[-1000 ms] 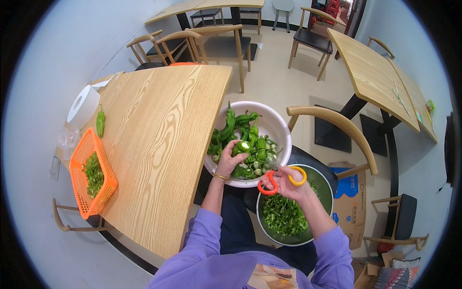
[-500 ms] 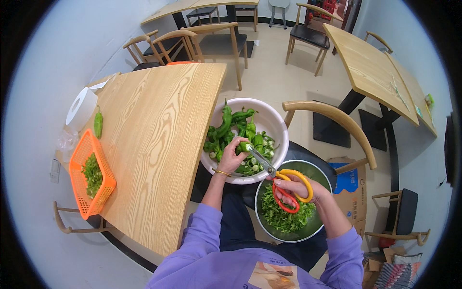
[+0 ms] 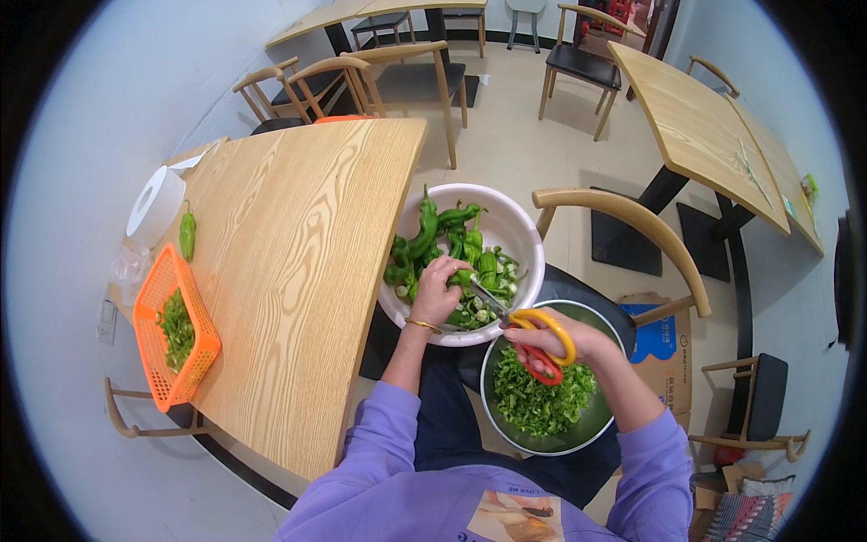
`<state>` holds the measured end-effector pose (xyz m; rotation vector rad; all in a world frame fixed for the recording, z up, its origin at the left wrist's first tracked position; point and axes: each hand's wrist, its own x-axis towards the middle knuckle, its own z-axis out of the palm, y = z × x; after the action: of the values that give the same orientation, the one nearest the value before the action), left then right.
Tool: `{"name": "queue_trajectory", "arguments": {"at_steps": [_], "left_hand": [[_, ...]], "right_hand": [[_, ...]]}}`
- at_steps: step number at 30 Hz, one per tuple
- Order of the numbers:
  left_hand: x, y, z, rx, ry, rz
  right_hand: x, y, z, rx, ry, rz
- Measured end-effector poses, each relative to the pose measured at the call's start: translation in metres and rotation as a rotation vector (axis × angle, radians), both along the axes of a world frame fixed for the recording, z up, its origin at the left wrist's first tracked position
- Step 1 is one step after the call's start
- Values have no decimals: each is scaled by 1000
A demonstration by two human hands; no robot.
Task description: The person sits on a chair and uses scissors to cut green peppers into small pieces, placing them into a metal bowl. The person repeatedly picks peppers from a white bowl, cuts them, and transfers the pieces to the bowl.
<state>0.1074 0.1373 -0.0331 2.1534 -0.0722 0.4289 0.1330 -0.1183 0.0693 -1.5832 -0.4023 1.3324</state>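
Note:
My left hand (image 3: 436, 294) holds a green pepper (image 3: 464, 277) over a pale pink basin (image 3: 525, 230). My right hand (image 3: 553, 340) is closed round scissors (image 3: 521, 317) with one yellow and one red handle loop. Their blades point up and left, with the tips at the pepper's cut end. Whole green peppers (image 3: 422, 228) fill the basin's left and far side, and cut-off pepper tops lie toward its right. Below my right hand, a metal bowl (image 3: 493, 405) holds a heap of chopped green pepper (image 3: 543, 397).
On the wooden table (image 3: 298, 271) at left are an orange basket (image 3: 200, 369) with chopped greens, a single pepper (image 3: 187, 233) and a white paper roll (image 3: 155, 206). A chair (image 3: 664, 230) stands beyond the bowl. Cardboard (image 3: 673, 370) lies on the floor at right.
The scissors' handle loops have come closer together, and the blades reach further onto the pepper. The left hand stays almost in place.

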Motion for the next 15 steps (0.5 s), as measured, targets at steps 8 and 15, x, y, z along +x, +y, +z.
{"name": "queue_trajectory", "arguments": {"at_steps": [8,15], "left_hand": [[0,2,-5,257,-59,150],[-4,-6,-7,410,-46,176]], "right_hand": [[-10,27,-26,62,101,-103],[-5,28,-32,4,96,-136]]}}
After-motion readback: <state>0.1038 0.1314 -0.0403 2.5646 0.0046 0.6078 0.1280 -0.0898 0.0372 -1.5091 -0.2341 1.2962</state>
